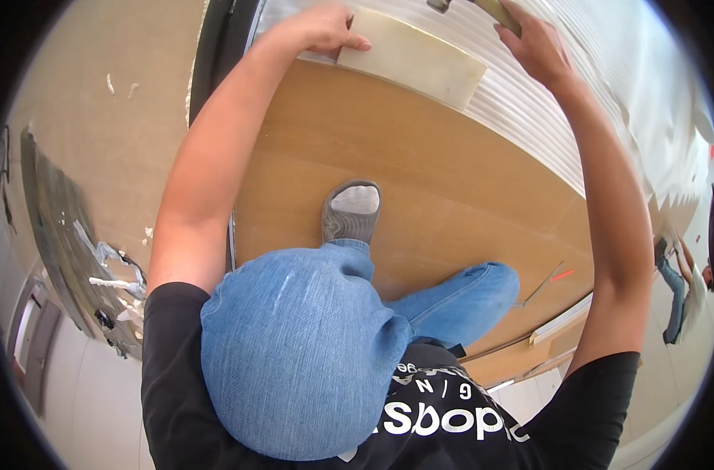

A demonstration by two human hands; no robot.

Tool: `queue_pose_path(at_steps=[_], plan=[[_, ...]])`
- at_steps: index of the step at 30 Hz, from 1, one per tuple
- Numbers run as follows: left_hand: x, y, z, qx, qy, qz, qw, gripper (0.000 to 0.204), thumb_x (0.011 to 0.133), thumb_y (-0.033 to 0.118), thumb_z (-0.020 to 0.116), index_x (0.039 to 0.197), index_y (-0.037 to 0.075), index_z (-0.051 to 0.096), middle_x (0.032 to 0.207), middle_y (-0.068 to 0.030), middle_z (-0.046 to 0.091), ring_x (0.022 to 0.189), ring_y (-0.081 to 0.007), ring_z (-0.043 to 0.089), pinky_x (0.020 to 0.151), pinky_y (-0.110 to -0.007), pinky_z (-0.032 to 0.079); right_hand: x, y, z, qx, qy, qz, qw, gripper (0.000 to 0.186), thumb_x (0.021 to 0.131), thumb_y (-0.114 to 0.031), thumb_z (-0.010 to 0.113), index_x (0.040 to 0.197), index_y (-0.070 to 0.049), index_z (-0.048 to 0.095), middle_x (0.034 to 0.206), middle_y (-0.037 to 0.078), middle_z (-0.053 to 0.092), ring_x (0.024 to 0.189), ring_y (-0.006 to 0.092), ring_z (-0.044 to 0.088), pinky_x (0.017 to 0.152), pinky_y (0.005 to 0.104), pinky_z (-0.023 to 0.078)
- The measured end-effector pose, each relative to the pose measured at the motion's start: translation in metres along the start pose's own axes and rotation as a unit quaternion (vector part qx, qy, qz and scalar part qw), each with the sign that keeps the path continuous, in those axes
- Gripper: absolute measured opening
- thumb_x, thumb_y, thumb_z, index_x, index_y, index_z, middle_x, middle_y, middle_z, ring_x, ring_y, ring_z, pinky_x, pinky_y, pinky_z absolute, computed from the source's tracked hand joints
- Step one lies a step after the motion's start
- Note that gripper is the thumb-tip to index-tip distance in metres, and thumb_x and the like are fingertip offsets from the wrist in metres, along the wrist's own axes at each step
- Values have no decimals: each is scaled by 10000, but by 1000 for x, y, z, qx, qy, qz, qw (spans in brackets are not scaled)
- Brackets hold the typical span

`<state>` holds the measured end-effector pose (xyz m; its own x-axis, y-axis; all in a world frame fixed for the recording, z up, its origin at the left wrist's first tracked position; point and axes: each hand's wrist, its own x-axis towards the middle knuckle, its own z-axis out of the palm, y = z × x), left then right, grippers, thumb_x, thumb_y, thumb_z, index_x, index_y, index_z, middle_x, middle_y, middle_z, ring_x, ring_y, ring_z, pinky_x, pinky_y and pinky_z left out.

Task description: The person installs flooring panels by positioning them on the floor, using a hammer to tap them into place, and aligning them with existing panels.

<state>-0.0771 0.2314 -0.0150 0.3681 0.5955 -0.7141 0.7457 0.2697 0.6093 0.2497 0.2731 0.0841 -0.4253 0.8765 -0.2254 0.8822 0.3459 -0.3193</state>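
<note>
My left hand (326, 30) is at the left end of a flat, cream-coloured rectangular board (416, 59), its thumb on the face and its other fingers curled at the edge. The board lies slanted across the seam between white ribbed sheeting (521, 121) and a brown wooden panel (420, 149). To the right, my right hand (539, 48) is wrapped round the handle of a hammer (498, 11), raised beyond the board's right part. Its metal head shows only partly at the top edge of the picture.
My shoe (353, 211) and bent knees rest over the brown panel. A dark edge strip (220, 59) runs along its left. Farther left lies a dark board with white scraps (110, 254). A thin rod with a red piece (562, 275) lies right. Another person (682, 286) is at far right.
</note>
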Motion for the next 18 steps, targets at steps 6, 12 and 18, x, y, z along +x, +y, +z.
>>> queue_pose_path(at_steps=[6,12,18], plan=[[8,-15,-5,157,60,62,984,498,790,476,827,924,1,766,902,-256,737,866,-405,713,768,-464,548,13,-13,11,14,-76,-7,997,261,884,-154,677,1110,-29,641,821,236,674,783,432,661,708,506,499],[17,-10,-5,224,32,38,973,552,794,506,824,898,-32,753,893,-277,725,843,-408,710,754,-474,546,15,0,19,-11,-106,-27,994,259,886,-144,698,1111,-30,641,839,216,679,800,407,666,718,493,496],[7,7,-6,223,49,46,972,542,818,476,819,937,-47,740,914,-289,721,858,-405,703,771,-466,544,26,15,-3,9,39,74,996,333,895,-196,701,1194,-53,666,871,204,687,797,344,657,763,467,502]])
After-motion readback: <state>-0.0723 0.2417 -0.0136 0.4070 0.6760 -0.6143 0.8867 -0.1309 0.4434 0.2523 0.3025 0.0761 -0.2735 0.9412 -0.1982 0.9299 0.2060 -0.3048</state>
